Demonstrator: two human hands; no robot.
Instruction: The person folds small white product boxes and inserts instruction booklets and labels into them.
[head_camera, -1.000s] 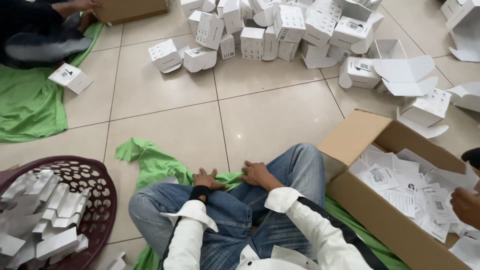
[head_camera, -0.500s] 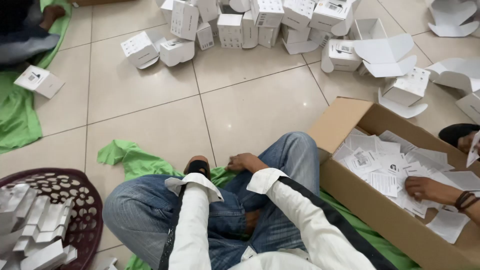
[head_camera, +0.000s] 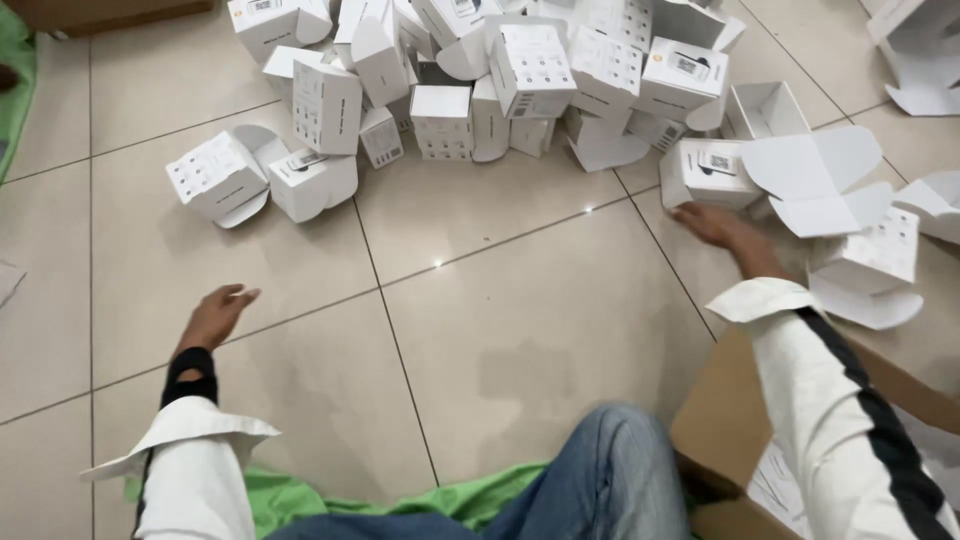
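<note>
Covering the room is a beige tiled floor (head_camera: 480, 300), with a heap of small white boxes (head_camera: 520, 70) along its far side and a green cloth (head_camera: 400, 500) near the knees. The right hand (head_camera: 725, 230), fingers spread, touches a white carton (head_camera: 705, 172) with open flaps, lying at the heap's right edge. The left hand (head_camera: 215, 315) hovers empty, fingers loosely curled.

White boxes (head_camera: 520, 70); beige tiles (head_camera: 500, 330); green cloth (head_camera: 400, 500); white sleeve (head_camera: 850, 420), black stripe.
</note>
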